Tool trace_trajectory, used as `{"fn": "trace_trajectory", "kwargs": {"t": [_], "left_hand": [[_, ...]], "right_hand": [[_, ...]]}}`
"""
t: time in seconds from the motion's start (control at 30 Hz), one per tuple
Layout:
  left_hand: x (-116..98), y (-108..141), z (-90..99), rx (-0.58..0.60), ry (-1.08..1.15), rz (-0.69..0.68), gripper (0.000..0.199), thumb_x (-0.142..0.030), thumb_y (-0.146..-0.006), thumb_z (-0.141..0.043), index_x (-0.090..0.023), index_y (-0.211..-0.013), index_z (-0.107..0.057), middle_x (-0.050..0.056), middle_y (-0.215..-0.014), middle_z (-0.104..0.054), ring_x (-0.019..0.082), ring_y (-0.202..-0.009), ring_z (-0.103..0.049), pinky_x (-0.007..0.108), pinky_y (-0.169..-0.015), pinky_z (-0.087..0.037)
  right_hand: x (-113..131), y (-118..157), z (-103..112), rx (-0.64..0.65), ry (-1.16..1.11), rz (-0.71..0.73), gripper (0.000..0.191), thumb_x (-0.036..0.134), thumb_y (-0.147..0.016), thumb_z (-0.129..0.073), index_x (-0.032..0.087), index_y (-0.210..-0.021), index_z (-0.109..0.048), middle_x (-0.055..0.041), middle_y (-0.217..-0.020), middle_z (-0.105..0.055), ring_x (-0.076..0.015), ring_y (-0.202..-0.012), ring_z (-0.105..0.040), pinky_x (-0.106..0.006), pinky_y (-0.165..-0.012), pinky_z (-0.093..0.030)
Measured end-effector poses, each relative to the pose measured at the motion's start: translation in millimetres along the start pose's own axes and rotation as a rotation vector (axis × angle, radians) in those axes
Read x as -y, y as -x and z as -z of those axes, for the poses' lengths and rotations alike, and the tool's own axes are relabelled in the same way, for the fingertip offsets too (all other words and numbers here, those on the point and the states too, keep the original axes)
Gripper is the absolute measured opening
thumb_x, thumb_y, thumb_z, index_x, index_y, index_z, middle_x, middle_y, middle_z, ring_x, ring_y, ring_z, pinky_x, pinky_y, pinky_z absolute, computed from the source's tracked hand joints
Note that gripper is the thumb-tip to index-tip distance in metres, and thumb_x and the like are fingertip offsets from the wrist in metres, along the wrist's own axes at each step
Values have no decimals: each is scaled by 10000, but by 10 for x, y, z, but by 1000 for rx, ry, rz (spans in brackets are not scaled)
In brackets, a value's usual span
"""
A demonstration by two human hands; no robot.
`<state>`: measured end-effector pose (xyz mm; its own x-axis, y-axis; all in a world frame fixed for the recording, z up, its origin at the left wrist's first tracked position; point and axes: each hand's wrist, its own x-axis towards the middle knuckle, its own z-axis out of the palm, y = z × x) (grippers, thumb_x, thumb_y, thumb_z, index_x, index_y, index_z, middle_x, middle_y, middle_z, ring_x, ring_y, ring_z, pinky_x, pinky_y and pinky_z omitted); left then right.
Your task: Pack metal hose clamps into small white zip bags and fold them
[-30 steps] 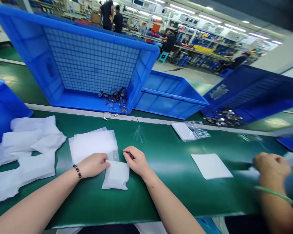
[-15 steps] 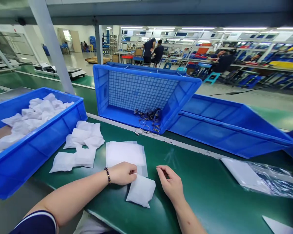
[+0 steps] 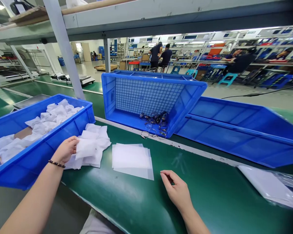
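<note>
My left hand (image 3: 67, 150), a beaded bracelet on its wrist, pinches a folded white packet (image 3: 86, 148) by its left edge. That packet is over a pile of similar white packets (image 3: 101, 133) beside the left blue crate. On the green table, my right hand (image 3: 175, 188) rests with its fingers curled and thumb near the index finger; I see nothing in it. Between the hands lies a small stack of thin white translucent sheets (image 3: 132, 159). Behind them, a tilted blue crate (image 3: 123, 117) holds several metal ring clamps (image 3: 158, 118), some at its front lip.
A blue crate (image 3: 51, 136) of white packets stands at the left. Another blue crate (image 3: 234, 136) lies behind at the right, near a clear plastic bag of white sheets (image 3: 271, 188). A slanted post (image 3: 64, 48) and shelf are ahead. People work in the background.
My left hand has carried the white packet from in front of the sheets leftward to the pile. My right hand keeps its curled pose. The view has shifted left.
</note>
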<state>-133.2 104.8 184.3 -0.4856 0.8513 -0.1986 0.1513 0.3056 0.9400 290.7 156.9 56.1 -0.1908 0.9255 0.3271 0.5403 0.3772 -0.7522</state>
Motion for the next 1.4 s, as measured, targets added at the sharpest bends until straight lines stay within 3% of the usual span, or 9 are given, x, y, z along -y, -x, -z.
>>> {"fn": "trace_trajectory", "kwargs": {"t": [0.13,0.37,0.6,0.67,0.77,0.87,1.0,1.17,1.4], "left_hand": [[83,-253,267,-137,-124,-27,239,-387,-599,-540,-194,-688,-431,-85,-484,-399,73,-408,-384,178,-412,-303],[39,-414,272,-273,-502,-98,138,-316,-615,-534,-189,-669,-521,7,-606,-551,189,-606,-531,262,-550,-378],[-310,-43,-241,-345,-843,-453,292,-373,-787,-449,-203,-1009,-534,82,-1076,-596,241,-907,-563,352,-853,-389],[-405,117,-573,-223,-749,-611,273,-371,-812,-431,-192,-982,-547,64,-1030,-608,206,-897,-563,313,-842,-410],[-480,393,-1162,201,-613,-742,204,-310,-835,-414,-187,-908,-560,32,-883,-619,155,-805,-557,260,-759,-429],[-416,683,-1730,688,-622,-755,187,-241,-833,-396,-185,-767,-563,-4,-718,-588,113,-651,-518,215,-633,-399],[-82,921,-2256,1085,-588,-661,142,-204,-769,-466,-183,-667,-563,-45,-568,-516,81,-529,-445,187,-513,-322],[384,830,-2479,1514,-433,-231,118,-281,-697,-590,-173,-661,-561,-56,-541,-501,58,-453,-423,155,-430,-317],[510,584,-2502,1640,-74,106,324,-469,-700,-625,-156,-748,-553,-15,-627,-590,56,-419,-500,143,-353,-347]], "right_hand": [[-17,1,-12,18,9,1,217,371,-841,-472,195,-811,-596,-28,-728,-608,-144,-566,-533,-260,-545,-447],[19,-23,12,19,7,-4,223,372,-843,-468,196,-798,-597,-29,-718,-605,-144,-561,-533,-256,-534,-443],[20,-35,1,42,-25,-12,198,331,-847,-467,187,-814,-598,-28,-728,-598,-138,-580,-519,-251,-561,-426],[31,-48,1,45,-45,-12,187,314,-848,-466,184,-817,-597,-27,-739,-597,-133,-593,-519,-243,-570,-419],[56,-80,22,18,-55,-18,177,292,-847,-466,180,-806,-595,-24,-733,-590,-126,-598,-510,-234,-577,-407],[55,-124,55,-38,-36,-27,172,269,-843,-467,175,-777,-595,-17,-710,-582,-120,-600,-505,-228,-587,-400],[-22,-179,77,-103,-3,-48,179,246,-840,-457,170,-750,-593,-8,-680,-564,-109,-583,-487,-221,-583,-392],[-109,-216,51,-125,18,-75,180,236,-839,-456,167,-745,-593,-5,-668,-545,-105,-571,-469,-221,-573,-381],[-86,-229,-22,-96,32,-67,171,216,-832,-466,170,-731,-596,-6,-661,-547,-107,-568,-478,-222,-568,-384]]}}
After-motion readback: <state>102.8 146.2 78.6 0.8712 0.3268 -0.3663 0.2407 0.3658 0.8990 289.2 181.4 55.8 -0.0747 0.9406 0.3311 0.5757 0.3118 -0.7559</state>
